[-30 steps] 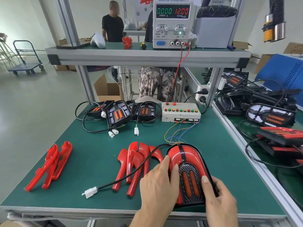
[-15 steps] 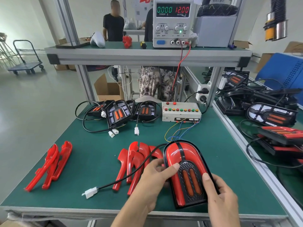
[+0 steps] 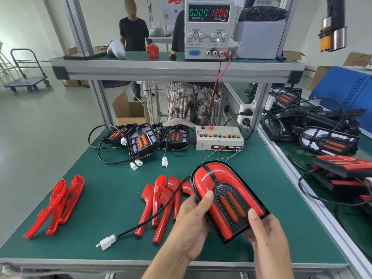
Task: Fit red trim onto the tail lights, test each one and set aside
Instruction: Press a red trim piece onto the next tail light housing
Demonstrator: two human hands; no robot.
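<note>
I hold a tail light (image 3: 219, 190) with red trim fitted, lifted and tilted above the green table (image 3: 112, 198). My left hand (image 3: 191, 220) grips its left edge with the thumb on the red face. My right hand (image 3: 267, 234) grips its lower right corner, thumb on top. Its black cable runs left to a white connector (image 3: 107, 241) lying on the table. Loose red trim pieces (image 3: 161, 202) lie just left of my hands, with another pile (image 3: 56, 204) at the far left. Three untrimmed tail lights (image 3: 143, 139) sit at the back.
A test box with coloured buttons (image 3: 219, 137) stands at the back centre, wired to a power supply (image 3: 208, 27) on the upper shelf reading 12.00 V. Finished and bare tail lights (image 3: 330, 141) crowd the bench at right. A person stands beyond the shelf.
Both hands went from pressing flat on the tail light to gripping its edges. They have raised it off the table and tipped it up.
</note>
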